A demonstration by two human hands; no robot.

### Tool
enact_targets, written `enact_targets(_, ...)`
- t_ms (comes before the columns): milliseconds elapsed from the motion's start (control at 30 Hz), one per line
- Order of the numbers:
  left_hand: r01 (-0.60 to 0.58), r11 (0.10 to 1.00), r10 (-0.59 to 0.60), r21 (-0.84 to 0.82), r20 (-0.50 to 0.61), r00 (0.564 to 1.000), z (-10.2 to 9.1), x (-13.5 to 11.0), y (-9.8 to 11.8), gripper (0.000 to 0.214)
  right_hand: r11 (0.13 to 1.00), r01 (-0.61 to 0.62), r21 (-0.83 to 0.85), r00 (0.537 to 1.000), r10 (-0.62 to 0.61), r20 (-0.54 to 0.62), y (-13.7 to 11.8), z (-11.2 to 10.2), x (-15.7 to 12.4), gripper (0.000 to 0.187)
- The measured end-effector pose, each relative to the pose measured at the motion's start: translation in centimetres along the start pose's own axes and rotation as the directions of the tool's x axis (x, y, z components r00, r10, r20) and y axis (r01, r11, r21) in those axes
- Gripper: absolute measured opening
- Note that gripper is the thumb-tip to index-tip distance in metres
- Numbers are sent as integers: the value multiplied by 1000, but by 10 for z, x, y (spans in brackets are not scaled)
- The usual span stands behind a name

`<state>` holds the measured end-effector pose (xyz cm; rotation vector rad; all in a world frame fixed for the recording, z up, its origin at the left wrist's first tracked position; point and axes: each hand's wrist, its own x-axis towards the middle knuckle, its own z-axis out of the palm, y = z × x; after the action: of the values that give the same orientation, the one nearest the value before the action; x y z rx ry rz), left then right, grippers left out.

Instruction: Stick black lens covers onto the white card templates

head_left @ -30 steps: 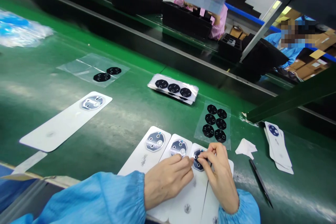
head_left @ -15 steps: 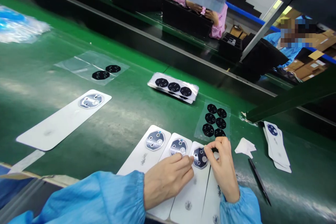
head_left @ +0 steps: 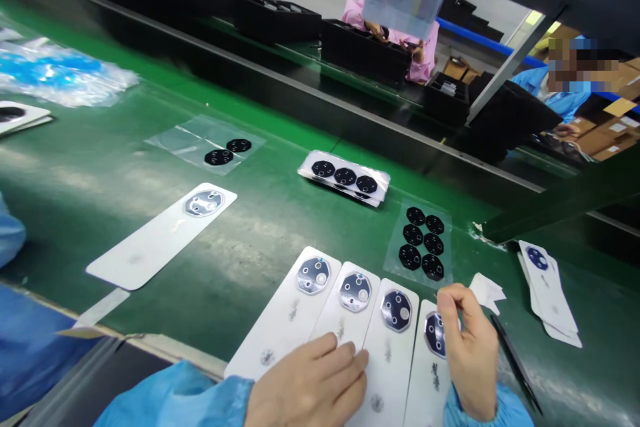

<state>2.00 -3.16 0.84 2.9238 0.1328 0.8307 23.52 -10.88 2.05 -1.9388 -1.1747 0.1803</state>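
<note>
Several white phone back covers [head_left: 280, 320] lie side by side in front of me, each with a dark octagonal camera plate [head_left: 397, 310] near its top. Over the lower part of the middle covers, my left hand [head_left: 310, 387] rests with loosely bent fingers and nothing visible in it. My right hand [head_left: 473, 347] is at the rightmost cover, partly hiding its camera plate. Its thumb and forefinger are pinched together; what is between them, if anything, is too small to make out. Black tweezers [head_left: 517, 363] lie just right of that hand.
Beyond the covers are a clear sheet [head_left: 393, 267] with black octagonal stickers, a stack of sticker sheets [head_left: 345, 197], and another clear sheet [head_left: 175, 140]. A single cover [head_left: 155, 247] lies left, stacked covers [head_left: 553, 300] right. A green post [head_left: 560, 197] rises at right.
My right hand has moved right, from the third cover to the rightmost one. My left hand has drawn back toward me, uncovering the camera plates. The view has shifted left.
</note>
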Motion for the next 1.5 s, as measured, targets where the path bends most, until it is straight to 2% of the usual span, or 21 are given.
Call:
enact_targets(133, 88, 990, -85, 109, -33, 996, -9, -8, -15, 36, 993, 49, 105, 997, -54, 53, -9, -8, -5, 8)
enact_targets(267, 101, 979, -100, 176, -14, 995, -4, -11, -26, 40, 981, 13, 194, 986, -44, 158, -24, -8, -12, 9)
enact_targets(400, 89, 979, -91, 181, -1, 996, 4, -13, -27, 37, 984, -4, 179, 979, -33, 203, -29, -3, -12, 9)
enact_targets(567, 79, 980, -85, 182, 22, 996, 5, -14, -26, 34, 995, -20, 102, 961, -9, 275, -19, 4, -12, 11)
enact_targets(700, 74, 981, -84, 182, 46, 995, 5, -14, -26, 28, 988, -25, 155, 961, -19, 275, -17, 12, -15, 9)
enact_targets(833, 76, 981, -84, 178, 38, 996, 6, -14, -26, 33, 971, -104, 213, 947, 31, 320, -23, 23, -14, 7)
enact_targets(933, 76, 980, -84, 181, 34, 996, 6, -15, -26, 38, 986, -8, 166, 929, -54, 367, -29, 34, -11, 7)
enact_targets(1067, 67, 980, -75, 187, 34, 997, 6, -18, -26, 35, 984, 154, 84, 941, -172, 291, -38, 50, -10, 11)
enact_targets(1167, 75, 983, -81, 168, 34, 996, 7, -19, -25, 30, 969, 238, 70, 924, -248, 292, -41, 56, -12, 15)
enact_targets(1333, 91, 984, -97, 152, 30, 995, 7, -18, -25, 31, 963, 268, -41, 911, -239, 336, -38, 56, -12, 14)
enact_targets(1500, 73, 985, -75, 154, 10, 997, 5, -15, -27, 38, 957, 288, -41, 899, -255, 356, -37, 58, -13, 15)
